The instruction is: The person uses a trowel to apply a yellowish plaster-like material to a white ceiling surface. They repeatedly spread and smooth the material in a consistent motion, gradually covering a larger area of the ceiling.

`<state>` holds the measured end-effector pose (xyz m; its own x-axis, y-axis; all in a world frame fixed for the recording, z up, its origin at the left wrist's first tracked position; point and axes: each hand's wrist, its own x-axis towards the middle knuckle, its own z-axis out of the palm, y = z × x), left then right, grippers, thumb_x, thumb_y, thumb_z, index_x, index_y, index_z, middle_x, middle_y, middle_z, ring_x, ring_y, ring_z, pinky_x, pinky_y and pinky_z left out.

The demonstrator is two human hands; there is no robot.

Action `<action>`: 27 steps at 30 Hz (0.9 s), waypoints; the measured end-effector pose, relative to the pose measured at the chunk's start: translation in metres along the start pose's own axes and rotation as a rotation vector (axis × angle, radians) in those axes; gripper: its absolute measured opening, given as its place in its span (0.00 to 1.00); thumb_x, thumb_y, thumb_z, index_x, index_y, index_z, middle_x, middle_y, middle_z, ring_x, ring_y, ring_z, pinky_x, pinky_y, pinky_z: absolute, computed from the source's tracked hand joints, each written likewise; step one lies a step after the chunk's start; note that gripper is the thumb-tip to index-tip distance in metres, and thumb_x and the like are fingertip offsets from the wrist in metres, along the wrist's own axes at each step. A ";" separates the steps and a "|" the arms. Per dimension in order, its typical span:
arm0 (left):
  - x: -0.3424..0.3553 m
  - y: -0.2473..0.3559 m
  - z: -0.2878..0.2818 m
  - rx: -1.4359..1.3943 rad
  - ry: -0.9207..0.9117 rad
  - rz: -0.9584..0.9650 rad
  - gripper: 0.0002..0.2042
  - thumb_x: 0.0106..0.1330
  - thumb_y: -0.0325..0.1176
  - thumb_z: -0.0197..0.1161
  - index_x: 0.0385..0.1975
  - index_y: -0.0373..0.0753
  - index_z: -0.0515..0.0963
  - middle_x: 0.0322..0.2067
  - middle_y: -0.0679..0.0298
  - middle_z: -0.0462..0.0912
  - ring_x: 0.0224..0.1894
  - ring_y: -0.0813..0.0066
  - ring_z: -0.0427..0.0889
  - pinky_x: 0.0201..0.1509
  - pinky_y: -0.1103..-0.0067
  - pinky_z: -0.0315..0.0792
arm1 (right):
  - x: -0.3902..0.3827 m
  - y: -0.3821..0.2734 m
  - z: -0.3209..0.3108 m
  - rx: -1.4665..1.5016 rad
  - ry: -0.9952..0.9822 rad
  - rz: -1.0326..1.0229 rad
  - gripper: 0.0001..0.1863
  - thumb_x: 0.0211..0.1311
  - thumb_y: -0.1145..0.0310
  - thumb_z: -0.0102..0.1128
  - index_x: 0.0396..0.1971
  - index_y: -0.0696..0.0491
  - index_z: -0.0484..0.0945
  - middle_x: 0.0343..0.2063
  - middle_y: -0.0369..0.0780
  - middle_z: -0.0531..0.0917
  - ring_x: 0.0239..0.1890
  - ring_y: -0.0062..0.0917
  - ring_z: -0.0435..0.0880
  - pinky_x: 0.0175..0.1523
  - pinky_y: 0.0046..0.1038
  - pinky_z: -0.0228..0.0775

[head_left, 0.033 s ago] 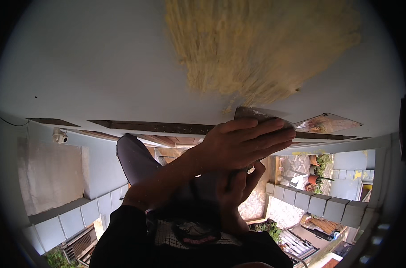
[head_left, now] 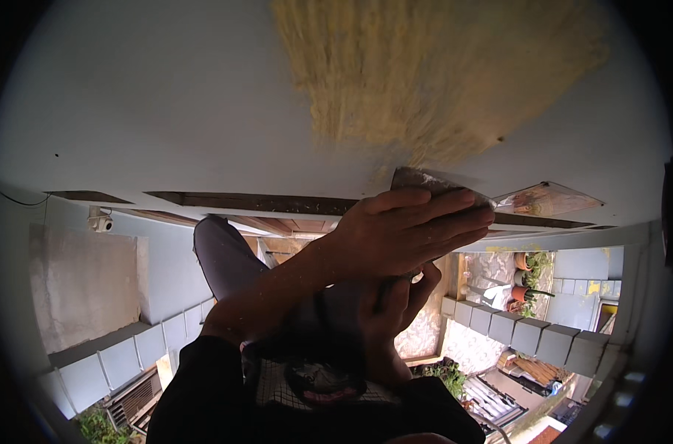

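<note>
In front of me is a pale grey wall (head_left: 166,111) with a large streaky patch of yellow filler (head_left: 396,70). Just below the patch's lower edge, a broad flat blade with white dust on it, which looks like a scraper (head_left: 418,177), lies against the wall. My left hand (head_left: 418,222) reaches across from the left, its fingers straight and flat over the blade. Beneath it, my right hand (head_left: 396,303) is closed with bent fingers, seemingly round the scraper's handle. The handle itself is mostly hidden by both hands.
A long dark recess (head_left: 270,203) runs along the wall below the patch. A shiny plate (head_left: 551,198) is fixed to the wall at right. Lower down are a small white camera (head_left: 100,220), my bent knee (head_left: 222,248), potted plants (head_left: 525,285) and a tiled ledge (head_left: 499,325).
The view has shifted slightly, so the patch and wall recess sit a little higher. Both hands and the scraper stay at almost the same spot below the patch.
</note>
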<state>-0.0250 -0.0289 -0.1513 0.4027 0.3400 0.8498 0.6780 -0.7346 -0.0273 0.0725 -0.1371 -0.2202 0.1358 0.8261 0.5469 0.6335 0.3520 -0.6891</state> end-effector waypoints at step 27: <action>-0.014 -0.007 0.017 0.035 0.030 0.029 0.13 0.64 0.44 0.59 0.47 0.62 0.83 0.55 0.86 0.79 0.65 0.85 0.69 0.74 0.77 0.47 | 0.003 0.009 0.016 0.065 0.012 -0.054 0.23 0.67 0.64 0.58 0.56 0.59 0.65 0.48 0.51 0.69 0.43 0.35 0.74 0.42 0.33 0.68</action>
<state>-0.0250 -0.0188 -0.1720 0.4040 0.3007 0.8639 0.6879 -0.7224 -0.0703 0.0667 -0.1245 -0.2323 0.1124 0.7999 0.5895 0.5894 0.4240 -0.6876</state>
